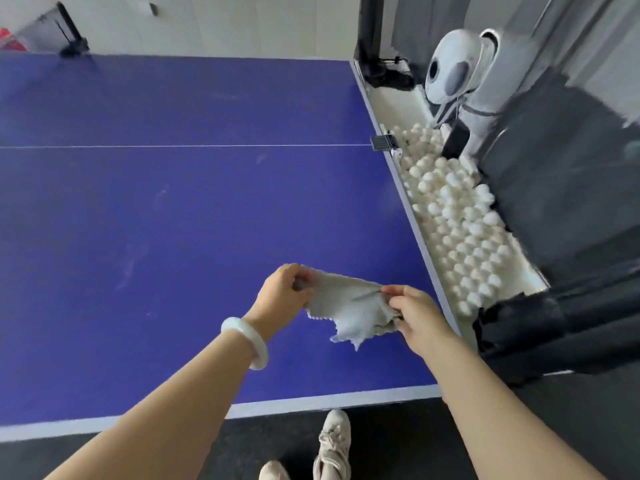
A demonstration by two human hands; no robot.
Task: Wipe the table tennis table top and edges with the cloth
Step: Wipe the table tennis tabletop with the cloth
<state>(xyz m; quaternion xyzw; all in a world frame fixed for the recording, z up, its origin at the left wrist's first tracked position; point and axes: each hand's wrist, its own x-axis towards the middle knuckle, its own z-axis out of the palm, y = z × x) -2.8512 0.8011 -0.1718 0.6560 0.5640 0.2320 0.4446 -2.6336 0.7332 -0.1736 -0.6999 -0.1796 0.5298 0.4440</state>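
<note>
A blue table tennis table [166, 209] with white edge lines fills most of the view; faint smears show on its surface. A light grey cloth [349, 310] is stretched above the table's near right corner. My left hand [284, 294], with a white bangle on the wrist, pinches the cloth's left end. My right hand [415, 315] pinches its right end, close to the table's right edge. The cloth's lower edge hangs loose between the two hands.
A white trough [460, 216] holding several white balls runs along the table's right edge, with a white ball machine [457, 71] behind it. Black netting [571, 209] stands at the right. A net post [71, 32] is at the far left. My shoes [332, 445] are below the near edge.
</note>
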